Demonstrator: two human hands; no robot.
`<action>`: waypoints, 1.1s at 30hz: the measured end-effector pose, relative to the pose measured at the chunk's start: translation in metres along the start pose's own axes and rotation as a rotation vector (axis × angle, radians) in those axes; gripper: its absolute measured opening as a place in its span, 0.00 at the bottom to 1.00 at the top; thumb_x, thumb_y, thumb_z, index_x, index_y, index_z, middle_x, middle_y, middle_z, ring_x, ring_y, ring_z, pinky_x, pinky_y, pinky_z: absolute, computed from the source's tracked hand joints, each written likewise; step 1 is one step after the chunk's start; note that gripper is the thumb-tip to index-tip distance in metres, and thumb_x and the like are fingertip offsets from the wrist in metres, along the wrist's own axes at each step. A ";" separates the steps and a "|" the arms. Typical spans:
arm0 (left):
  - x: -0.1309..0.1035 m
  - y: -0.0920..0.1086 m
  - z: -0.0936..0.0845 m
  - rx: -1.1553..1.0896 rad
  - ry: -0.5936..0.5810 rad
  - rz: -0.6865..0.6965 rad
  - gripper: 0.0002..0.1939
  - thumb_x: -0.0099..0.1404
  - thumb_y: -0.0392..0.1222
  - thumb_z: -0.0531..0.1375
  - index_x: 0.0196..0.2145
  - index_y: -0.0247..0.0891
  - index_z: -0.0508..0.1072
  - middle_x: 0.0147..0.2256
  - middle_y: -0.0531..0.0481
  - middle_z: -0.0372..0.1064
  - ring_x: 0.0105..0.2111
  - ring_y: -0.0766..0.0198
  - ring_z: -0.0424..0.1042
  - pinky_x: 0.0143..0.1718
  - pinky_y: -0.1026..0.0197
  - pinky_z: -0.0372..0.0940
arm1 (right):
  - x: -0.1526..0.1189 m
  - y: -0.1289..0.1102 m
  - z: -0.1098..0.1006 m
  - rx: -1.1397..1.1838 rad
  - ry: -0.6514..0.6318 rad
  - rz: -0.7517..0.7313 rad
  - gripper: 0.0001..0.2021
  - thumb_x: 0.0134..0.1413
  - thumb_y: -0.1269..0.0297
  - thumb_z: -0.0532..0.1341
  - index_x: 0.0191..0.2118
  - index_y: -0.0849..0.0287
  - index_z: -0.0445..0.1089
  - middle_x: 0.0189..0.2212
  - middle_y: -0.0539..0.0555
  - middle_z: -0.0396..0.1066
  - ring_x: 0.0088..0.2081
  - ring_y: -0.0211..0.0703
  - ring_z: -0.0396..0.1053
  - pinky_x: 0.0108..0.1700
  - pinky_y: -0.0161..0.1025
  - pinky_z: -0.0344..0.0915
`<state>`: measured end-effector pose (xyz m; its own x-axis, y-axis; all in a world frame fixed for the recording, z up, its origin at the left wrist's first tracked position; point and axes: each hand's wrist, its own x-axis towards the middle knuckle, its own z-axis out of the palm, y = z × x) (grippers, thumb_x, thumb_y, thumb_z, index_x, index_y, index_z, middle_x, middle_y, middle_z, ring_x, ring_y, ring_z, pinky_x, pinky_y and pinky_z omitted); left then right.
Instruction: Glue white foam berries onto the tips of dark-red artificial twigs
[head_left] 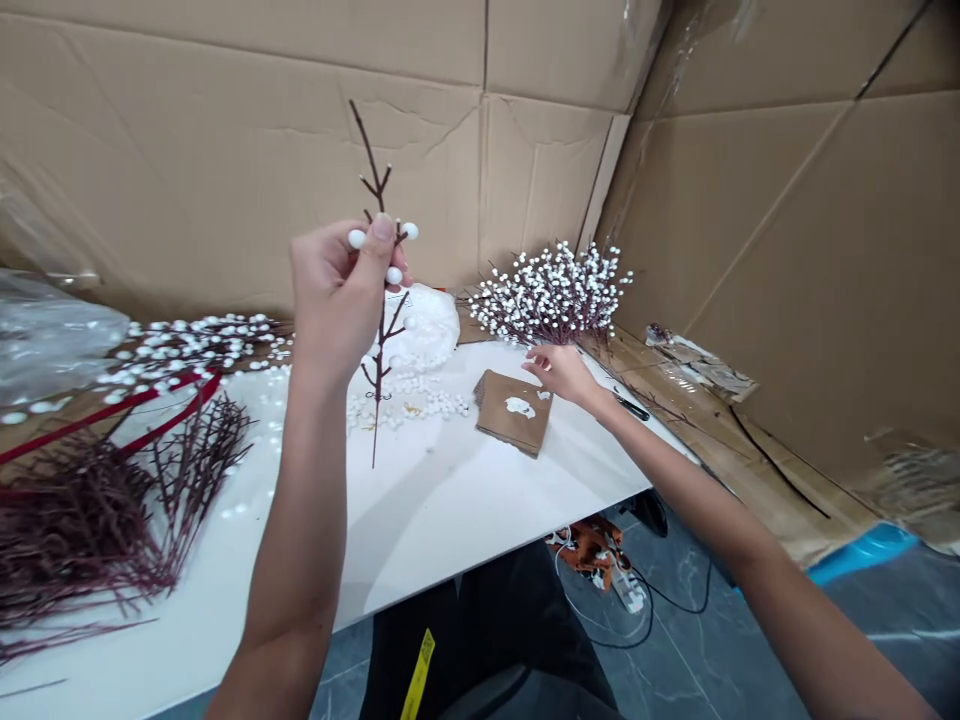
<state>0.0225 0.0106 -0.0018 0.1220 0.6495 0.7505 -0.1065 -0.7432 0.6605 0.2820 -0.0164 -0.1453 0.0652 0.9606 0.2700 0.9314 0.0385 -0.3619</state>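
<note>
My left hand (337, 285) is raised above the table, its thumb and fingers pinched around a dark brown artificial twig (380, 370). The twig stands upright, with short forked side shoots and a few white berries close to my fingers. Over the far edge of a brown cardboard pad (506, 430) hovers my right hand (566, 375), its thumb and fingertips drawn together. Something small and pale shows at these fingertips, too small to name. White paste (519, 407) is smeared on the pad. Loose white berries (442, 403) are scattered on the table beyond the twig.
Bare twigs (82, 500) are heaped at the left with red straps (169, 410). Berry-covered branches (555, 295) lie at the back right, others (202, 340) at back left. A plastic bag (431, 325) sits behind the twig. A black pen-like tool (631, 405) lies near the table's right edge.
</note>
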 end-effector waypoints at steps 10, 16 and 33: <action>-0.005 0.007 -0.003 0.042 0.031 -0.063 0.19 0.62 0.48 0.58 0.17 0.37 0.67 0.17 0.54 0.62 0.19 0.71 0.63 0.22 0.65 0.57 | 0.003 -0.088 0.085 0.158 -0.197 -0.286 0.09 0.53 0.60 0.61 0.32 0.60 0.73 0.29 0.55 0.72 0.30 0.39 0.67 0.33 0.33 0.58; -0.005 0.005 -0.006 0.049 0.015 -0.068 0.19 0.62 0.50 0.58 0.18 0.36 0.67 0.17 0.54 0.62 0.20 0.71 0.65 0.24 0.67 0.59 | 0.005 -0.085 0.100 0.255 -0.123 -0.209 0.02 0.48 0.71 0.60 0.27 0.60 0.70 0.26 0.54 0.71 0.30 0.39 0.66 0.31 0.34 0.57; -0.008 0.010 -0.009 0.117 -0.069 -0.072 0.19 0.64 0.46 0.54 0.18 0.35 0.67 0.19 0.53 0.62 0.23 0.69 0.61 0.25 0.66 0.55 | 0.035 -0.189 -0.057 1.525 0.607 -0.399 0.07 0.48 0.63 0.65 0.34 0.58 0.70 0.29 0.50 0.74 0.32 0.36 0.73 0.36 0.36 0.73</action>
<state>0.0118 -0.0007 -0.0014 0.1929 0.6920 0.6956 0.0197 -0.7115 0.7024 0.1292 -0.0054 -0.0162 0.3840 0.6034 0.6989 -0.2233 0.7951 -0.5638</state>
